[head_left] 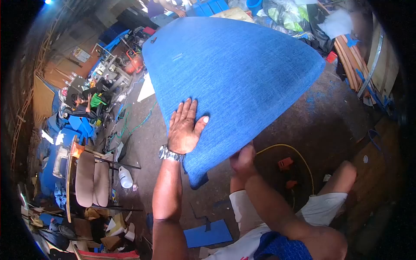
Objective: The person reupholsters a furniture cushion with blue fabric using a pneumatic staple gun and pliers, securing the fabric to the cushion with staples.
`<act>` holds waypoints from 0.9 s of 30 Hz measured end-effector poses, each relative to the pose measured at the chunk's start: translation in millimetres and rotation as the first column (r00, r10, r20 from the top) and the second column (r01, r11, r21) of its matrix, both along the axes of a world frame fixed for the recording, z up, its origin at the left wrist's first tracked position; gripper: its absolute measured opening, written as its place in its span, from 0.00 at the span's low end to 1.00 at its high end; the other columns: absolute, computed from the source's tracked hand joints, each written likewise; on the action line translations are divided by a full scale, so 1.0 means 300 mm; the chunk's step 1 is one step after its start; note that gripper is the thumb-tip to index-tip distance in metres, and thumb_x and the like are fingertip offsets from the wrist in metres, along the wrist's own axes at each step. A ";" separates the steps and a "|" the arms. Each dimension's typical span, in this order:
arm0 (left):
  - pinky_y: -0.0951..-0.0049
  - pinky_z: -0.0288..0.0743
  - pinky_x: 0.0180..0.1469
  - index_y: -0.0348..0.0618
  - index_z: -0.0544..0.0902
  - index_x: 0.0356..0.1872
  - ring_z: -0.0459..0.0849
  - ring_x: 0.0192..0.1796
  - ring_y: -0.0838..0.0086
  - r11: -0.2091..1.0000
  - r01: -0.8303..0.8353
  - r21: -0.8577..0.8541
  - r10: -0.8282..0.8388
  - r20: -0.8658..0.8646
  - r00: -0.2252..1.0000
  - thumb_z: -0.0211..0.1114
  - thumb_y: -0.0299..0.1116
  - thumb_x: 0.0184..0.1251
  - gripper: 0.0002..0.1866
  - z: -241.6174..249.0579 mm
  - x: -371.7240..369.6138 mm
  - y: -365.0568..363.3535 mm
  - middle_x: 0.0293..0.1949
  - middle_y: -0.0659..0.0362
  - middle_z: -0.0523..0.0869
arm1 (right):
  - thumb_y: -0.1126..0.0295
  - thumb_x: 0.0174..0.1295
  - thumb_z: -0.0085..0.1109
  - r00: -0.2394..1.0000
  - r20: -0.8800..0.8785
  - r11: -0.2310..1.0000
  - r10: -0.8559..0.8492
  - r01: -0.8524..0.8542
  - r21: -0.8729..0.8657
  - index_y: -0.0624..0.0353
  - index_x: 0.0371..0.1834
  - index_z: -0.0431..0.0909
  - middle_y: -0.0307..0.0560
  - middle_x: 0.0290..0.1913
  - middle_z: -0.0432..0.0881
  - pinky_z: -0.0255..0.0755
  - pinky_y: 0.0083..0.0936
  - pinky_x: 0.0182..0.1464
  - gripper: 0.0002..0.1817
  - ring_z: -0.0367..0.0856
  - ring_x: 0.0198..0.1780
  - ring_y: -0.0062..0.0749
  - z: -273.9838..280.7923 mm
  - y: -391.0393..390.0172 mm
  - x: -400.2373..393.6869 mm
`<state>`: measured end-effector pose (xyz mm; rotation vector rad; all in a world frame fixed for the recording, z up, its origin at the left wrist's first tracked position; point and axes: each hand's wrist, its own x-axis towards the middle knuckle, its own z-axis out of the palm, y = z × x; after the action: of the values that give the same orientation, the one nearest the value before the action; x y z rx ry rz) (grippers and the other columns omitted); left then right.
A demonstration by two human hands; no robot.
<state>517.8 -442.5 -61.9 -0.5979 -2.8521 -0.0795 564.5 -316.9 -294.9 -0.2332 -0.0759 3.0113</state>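
The blue fabric-covered panel (pixel 242 78) lies forward of the hands, above the floor (pixel 329 108). Its long axis runs away from the body, from a narrow folded tip close by, near the left forearm, to a broad, rounded far end.

The left hand (pixel 184 130), a metal watch (pixel 170 154) at its wrist, lies flat on top near the panel's left edge, fingers extended and grasping nothing. The right hand (pixel 243 159) is at the near right edge, low and partly beneath it; its fingers are hidden, so I can't fairly tell whether they clench the edge or only prop it. The right hand sits closer to the body, the left reaches farther along the panel.

Past the far end, another person's hand (pixel 180 13) is near the edge. On the floor are a yellow hose (pixel 299 152), an orange tool (pixel 285 163) and a flat blue piece (pixel 209 234). Off to the left are a padded brown seat (pixel 85 178) and a white jug (pixel 125 177); wooden strips (pixel 353 58) lean at right.
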 end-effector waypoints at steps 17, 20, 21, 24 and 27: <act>0.50 0.44 0.80 0.43 0.62 0.77 0.52 0.81 0.51 1.000 -0.003 0.017 0.002 0.020 1.000 0.42 0.68 0.74 0.43 -0.005 0.005 -0.001 0.78 0.46 0.59 | 0.54 0.70 0.53 0.993 -0.071 0.994 0.098 -0.102 -0.049 0.54 0.55 0.77 0.45 0.50 0.82 0.76 0.42 0.56 0.19 0.80 0.54 0.38 0.129 -0.054 -0.002; 0.50 0.43 0.80 0.43 0.62 0.77 0.52 0.81 0.51 1.000 -0.008 0.012 0.008 0.017 1.000 0.42 0.67 0.74 0.43 -0.003 -0.003 0.001 0.78 0.46 0.59 | 0.50 0.71 0.51 0.991 0.056 0.988 0.123 -0.117 -0.102 0.55 0.62 0.73 0.49 0.57 0.79 0.71 0.50 0.63 0.25 0.77 0.60 0.45 0.223 -0.041 0.019; 0.50 0.43 0.80 0.43 0.62 0.77 0.52 0.81 0.51 1.000 -0.007 0.009 0.007 0.018 1.000 0.42 0.67 0.74 0.43 -0.004 -0.003 -0.001 0.78 0.46 0.59 | 0.49 0.71 0.50 0.994 -0.004 0.987 0.112 -0.112 -0.116 0.55 0.63 0.73 0.49 0.58 0.79 0.71 0.51 0.64 0.26 0.77 0.61 0.46 0.208 -0.045 0.011; 0.50 0.43 0.80 0.44 0.62 0.77 0.52 0.81 0.51 1.000 -0.012 0.007 0.012 0.027 1.000 0.42 0.68 0.74 0.43 0.000 -0.001 0.002 0.78 0.46 0.59 | 0.48 0.71 0.48 0.991 -0.098 0.983 0.086 -0.101 -0.154 0.55 0.65 0.72 0.49 0.61 0.77 0.70 0.51 0.64 0.28 0.76 0.62 0.47 0.169 -0.057 -0.015; 0.50 0.44 0.80 0.45 0.62 0.77 0.52 0.81 0.51 1.000 -0.019 0.001 0.019 0.035 0.999 0.43 0.68 0.74 0.42 0.000 0.000 0.003 0.79 0.47 0.59 | 0.47 0.71 0.48 0.996 -0.026 0.984 0.083 -0.086 -0.155 0.56 0.66 0.71 0.49 0.63 0.77 0.70 0.51 0.65 0.29 0.75 0.63 0.47 0.173 -0.059 -0.009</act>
<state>517.8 -441.7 -61.9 -0.5747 -2.8909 -0.0902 561.9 -334.5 -243.0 -0.2201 0.1560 3.1064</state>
